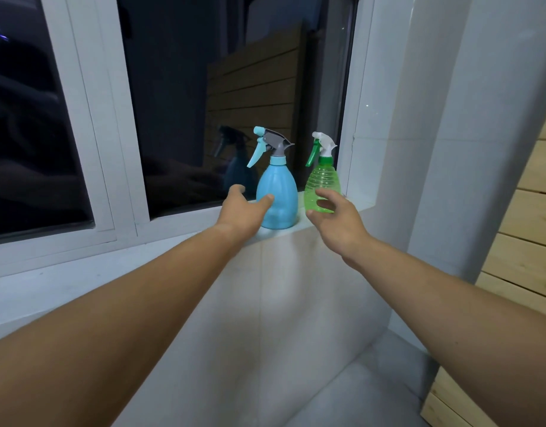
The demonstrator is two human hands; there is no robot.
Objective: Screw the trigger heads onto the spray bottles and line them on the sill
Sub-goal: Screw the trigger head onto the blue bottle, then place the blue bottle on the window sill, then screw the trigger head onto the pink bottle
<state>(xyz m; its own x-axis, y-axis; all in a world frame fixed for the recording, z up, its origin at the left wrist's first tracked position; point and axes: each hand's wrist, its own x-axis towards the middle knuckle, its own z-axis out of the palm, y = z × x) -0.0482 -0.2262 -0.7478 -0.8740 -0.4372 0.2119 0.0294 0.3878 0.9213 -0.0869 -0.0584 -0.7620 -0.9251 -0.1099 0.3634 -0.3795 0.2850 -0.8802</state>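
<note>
Head view of a dark window (234, 87) and the white tiled sill (361, 201) below it, where both bottles are standing upright, just beside each other and near the sill's right end. Both arms are reaching forward, one to each bottle. The left hand (242, 211) is lying spread, its fingers passing to the left of the blue spray bottle (281, 192) and its thumb tip lying against the bottle's side. The right hand (338, 224) is also hanging spread, forefinger and thumb forming a loose arc in front of the lower body of the green spray bottle (322, 178); whether they are touching it cannot be told. Neither hand is closing on anything, which suggests the bottles are being steadied or nudged into a row rather than lifted. The blue bottle is opaque, so its contents are staying hidden; the green one is translucent and no liquid line is showing through its ribbed wall, so it is probably empty. Each neck is already carrying its head, a grey and blue trigger head (273, 143) and a white and green trigger head (322, 146), both pointing left, so the screwing step appears done. The glass is giving a faint reflection (231, 155) of the blue bottle.
</note>
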